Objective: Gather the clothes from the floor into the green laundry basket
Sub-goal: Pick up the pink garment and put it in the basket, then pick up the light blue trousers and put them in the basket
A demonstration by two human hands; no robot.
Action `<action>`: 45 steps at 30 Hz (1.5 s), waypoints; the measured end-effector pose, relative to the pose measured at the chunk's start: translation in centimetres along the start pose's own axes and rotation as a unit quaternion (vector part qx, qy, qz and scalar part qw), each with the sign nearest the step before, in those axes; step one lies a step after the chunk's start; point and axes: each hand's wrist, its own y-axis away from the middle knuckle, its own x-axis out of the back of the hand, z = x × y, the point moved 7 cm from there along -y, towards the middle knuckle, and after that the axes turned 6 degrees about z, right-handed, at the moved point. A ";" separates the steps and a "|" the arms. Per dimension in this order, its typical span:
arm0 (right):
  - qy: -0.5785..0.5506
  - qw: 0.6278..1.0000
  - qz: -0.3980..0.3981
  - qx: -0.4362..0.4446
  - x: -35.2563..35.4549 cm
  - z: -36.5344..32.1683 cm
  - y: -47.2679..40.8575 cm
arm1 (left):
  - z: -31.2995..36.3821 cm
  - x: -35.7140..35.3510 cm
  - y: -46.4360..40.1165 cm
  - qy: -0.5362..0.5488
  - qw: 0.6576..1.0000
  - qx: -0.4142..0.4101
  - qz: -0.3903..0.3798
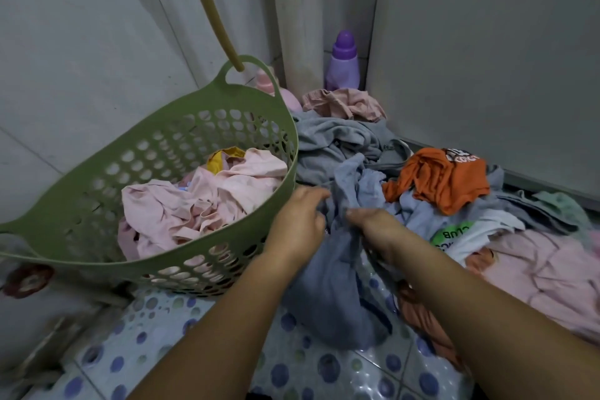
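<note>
Green perforated plastic laundry basket | just beside rim: left hand, right hand both grip blue-grey cloth garment | beyond: loose clothes pile

The basket stands left of the clothes pile.

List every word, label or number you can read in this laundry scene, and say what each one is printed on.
"CLUB", seen upside down, on a green patch of the white garment.
White lettering on a dark patch of the orange shirt: crumpled and blurred, not readable.
More dark print below the green patch on the white garment: too blurred to read.
Purple bottle: no readable label shows.
</note>
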 end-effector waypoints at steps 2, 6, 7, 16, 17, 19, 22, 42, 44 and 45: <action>-0.013 1.000 0.008 0.012 1.2 -2.6 1.4 | -1.4 -2.3 0.8 -0.020 0.994 0.058 -0.093; -0.107 0.989 0.000 0.101 3.7 -8.3 6.2 | -3.3 -4.9 2.6 0.002 0.976 0.141 -0.167; -0.143 0.981 -0.005 0.129 4.1 -9.6 7.1 | -3.2 -5.2 2.8 0.029 0.976 0.149 -0.156; -0.278 0.943 -0.002 0.184 7.1 -13.2 12.1 | 2.3 -2.6 1.0 0.132 0.980 0.150 -0.011; -0.289 0.938 -0.003 0.193 7.4 -13.4 12.2 | 2.6 -2.7 1.1 0.157 0.972 0.172 -0.029; -0.311 0.924 -0.012 0.221 8.2 -14.4 13.1 | 3.4 -3.3 1.3 0.161 0.967 0.187 -0.066; -0.359 0.896 -0.024 0.259 9.4 -16.4 14.2 | 4.2 -2.7 1.1 0.135 0.977 0.165 -0.012; 0.100 0.989 0.049 0.101 13.7 -3.0 10.7 | 7.1 1.0 -0.4 0.580 0.715 0.365 0.138; 0.019 0.984 0.095 0.148 14.3 -4.8 10.8 | 7.6 1.4 -0.9 0.565 0.749 0.324 0.122; -0.044 0.981 0.103 0.157 14.6 -5.7 11.0 | 7.7 1.5 -1.2 0.528 0.788 0.296 0.111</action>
